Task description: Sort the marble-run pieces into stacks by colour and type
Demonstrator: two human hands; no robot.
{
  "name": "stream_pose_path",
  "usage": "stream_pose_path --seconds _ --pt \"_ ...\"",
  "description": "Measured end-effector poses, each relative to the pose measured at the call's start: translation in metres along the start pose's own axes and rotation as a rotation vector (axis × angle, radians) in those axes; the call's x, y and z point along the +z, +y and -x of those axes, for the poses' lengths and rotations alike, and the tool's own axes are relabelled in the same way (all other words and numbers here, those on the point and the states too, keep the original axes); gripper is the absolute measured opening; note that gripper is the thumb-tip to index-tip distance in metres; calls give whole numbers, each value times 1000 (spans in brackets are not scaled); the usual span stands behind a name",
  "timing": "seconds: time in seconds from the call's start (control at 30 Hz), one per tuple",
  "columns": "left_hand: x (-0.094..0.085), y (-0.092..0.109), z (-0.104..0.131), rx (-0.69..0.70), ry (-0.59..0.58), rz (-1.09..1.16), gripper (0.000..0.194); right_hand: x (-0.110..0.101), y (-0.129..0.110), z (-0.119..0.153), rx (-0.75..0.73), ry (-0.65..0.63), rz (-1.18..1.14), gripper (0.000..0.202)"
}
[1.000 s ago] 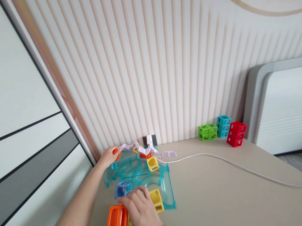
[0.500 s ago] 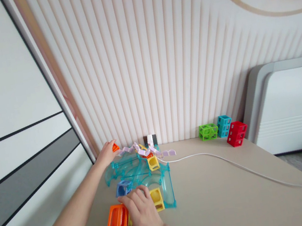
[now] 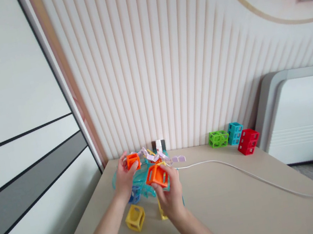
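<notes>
Both hands moved since the earlier frame: right hand up toward 12 o'clock, left hand nearer, toward 5 o'clock. Left: fingers closed on a small orange cube. Right: thumb and fingers gripping a larger orange cube, at 4 o'clock from the first, both raised, apart. Yellow cube on table, 7 o'clock from the right-hand cube. Teal plastic pieces partly hidden behind the hands. Red block at 3 o'clock
</notes>
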State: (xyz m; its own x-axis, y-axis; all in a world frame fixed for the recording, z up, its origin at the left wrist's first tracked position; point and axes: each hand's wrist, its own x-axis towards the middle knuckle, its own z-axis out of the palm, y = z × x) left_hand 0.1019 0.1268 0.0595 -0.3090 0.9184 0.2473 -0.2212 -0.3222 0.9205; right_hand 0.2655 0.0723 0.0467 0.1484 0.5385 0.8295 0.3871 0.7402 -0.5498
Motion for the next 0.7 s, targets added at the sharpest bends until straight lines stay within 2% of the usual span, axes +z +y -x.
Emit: stream_pose_path --seconds 0.1,0.17,0.27,0.37,0.43,0.57,0.7 --pt "8 0 21 47 -28 2 57 -7 20 -13 280 101 -123 46" --pt "12 0 35 95 -132 -75 54 -14 32 -19 421 104 -225 50" --pt "14 -3 55 203 -292 -270 50 -25 46 -18 530 94 -390 51" --pt "13 -8 68 393 -396 -512 49 -32 53 -6 563 87 -434 46" --pt "12 -8 72 478 -402 -640 50 -33 55 3 553 58 -411 45" --pt "11 -5 75 546 -393 -798 46 -33 51 14 513 -20 -363 43" --pt "8 -6 76 545 -429 -859 49 -33 44 14 445 -70 -313 41"
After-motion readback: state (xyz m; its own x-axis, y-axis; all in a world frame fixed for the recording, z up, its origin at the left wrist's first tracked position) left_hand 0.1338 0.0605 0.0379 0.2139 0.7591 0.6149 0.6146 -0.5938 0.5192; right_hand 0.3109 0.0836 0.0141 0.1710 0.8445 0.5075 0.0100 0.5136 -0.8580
